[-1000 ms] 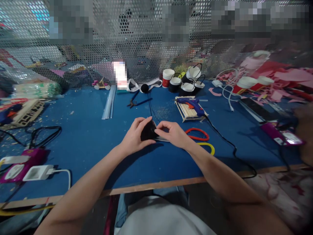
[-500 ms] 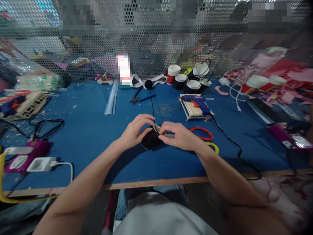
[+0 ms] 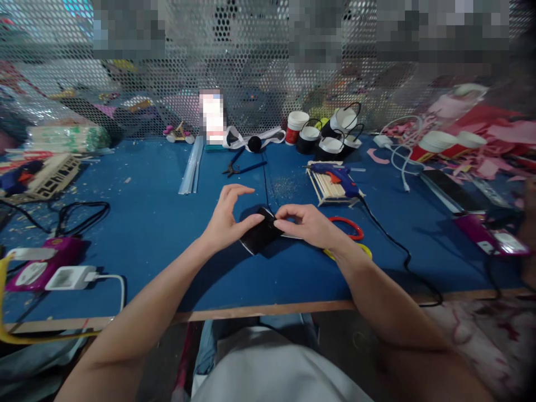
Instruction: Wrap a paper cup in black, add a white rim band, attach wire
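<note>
A small black paper cup [image 3: 260, 233] lies tilted on its side on the blue table between my hands. A thin black cord [image 3: 266, 184] runs from the cup's rim toward a round black ball [image 3: 254, 144] at the back. My right hand [image 3: 304, 224] pinches the cord at the rim, thumb against forefinger. My left hand [image 3: 229, 220] is open, its thumb touching the cup's side while the fingers are spread and lifted off. Scissors with a red and yellow handle [image 3: 349, 228] lie partly under my right hand and wrist.
Blue-handled pliers [image 3: 247, 167] lie ahead. A blue glue gun [image 3: 337, 173] rests on a wooden-stick stand [image 3: 329, 192], its cord trailing right. Several cups with black handles [image 3: 309, 139] stand behind. Glue sticks [image 3: 192, 167] lie left; a purple power strip [image 3: 69, 254] sits at far left.
My left fingers have lifted off the cup's rim and spread, the thumb staying on it. The cup has turned, showing more of its side. My right hand still pinches at the rim.
</note>
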A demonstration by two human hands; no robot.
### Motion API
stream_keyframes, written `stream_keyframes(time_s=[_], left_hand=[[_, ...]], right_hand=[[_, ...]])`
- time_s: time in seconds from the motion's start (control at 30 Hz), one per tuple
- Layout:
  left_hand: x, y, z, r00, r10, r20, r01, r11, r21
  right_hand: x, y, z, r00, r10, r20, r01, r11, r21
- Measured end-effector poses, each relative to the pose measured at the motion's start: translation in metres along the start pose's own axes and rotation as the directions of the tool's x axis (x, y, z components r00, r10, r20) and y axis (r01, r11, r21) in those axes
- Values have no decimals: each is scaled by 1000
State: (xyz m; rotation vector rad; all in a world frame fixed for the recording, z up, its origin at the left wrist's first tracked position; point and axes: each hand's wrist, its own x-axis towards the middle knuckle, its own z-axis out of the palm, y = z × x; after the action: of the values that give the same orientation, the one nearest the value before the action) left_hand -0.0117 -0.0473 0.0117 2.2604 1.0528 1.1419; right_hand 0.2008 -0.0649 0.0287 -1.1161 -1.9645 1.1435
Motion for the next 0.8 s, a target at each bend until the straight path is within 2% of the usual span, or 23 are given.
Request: stream_keyframes(time_s=[0.1, 0.17, 0.27, 0.33, 0.4, 0.5, 0.57, 0.63, 0.7, 0.8], left_hand=[[-3, 1, 5, 983, -111, 149, 115, 993, -20], [-4, 0, 8, 959, -160, 234, 171, 985, -30], [-4, -3, 9, 966, -164, 201, 168, 986, -5], [-2, -7, 6, 978, -138, 157, 132, 990, 49], [0, -11, 2, 984, -122, 133, 104, 985, 140], [2, -15, -3, 987, -98, 125, 61, 961, 271], [3, -16, -5, 989, -74, 131, 30, 951, 308], [3, -15, -6, 989, -60, 134, 16, 951, 309], [4, -13, -6, 990, -70, 122, 30, 953, 301], [5, -11, -6, 989, -110, 103, 82, 965, 250]], right_hand=[[3, 5, 3, 993, 10, -120, -11, 1000, -10], [5, 7, 3, 988, 5, -153, -8, 1000, -22], [6, 8, -2, 974, -12, -225, -3, 998, -67], [5, 6, -13, 931, -17, -365, -29, 992, -122], [3, 3, -29, 852, -32, -523, -77, 980, -186], [1, 4, -60, 753, -91, -652, -139, 946, -292], [1, 13, -83, 716, -135, -685, -221, 887, -406], [2, 29, -102, 691, -117, -713, -425, 733, -531], [3, 47, -115, 725, 79, -684, -616, 519, -593], [4, 69, -120, 724, 172, -668, -660, 454, -598]])
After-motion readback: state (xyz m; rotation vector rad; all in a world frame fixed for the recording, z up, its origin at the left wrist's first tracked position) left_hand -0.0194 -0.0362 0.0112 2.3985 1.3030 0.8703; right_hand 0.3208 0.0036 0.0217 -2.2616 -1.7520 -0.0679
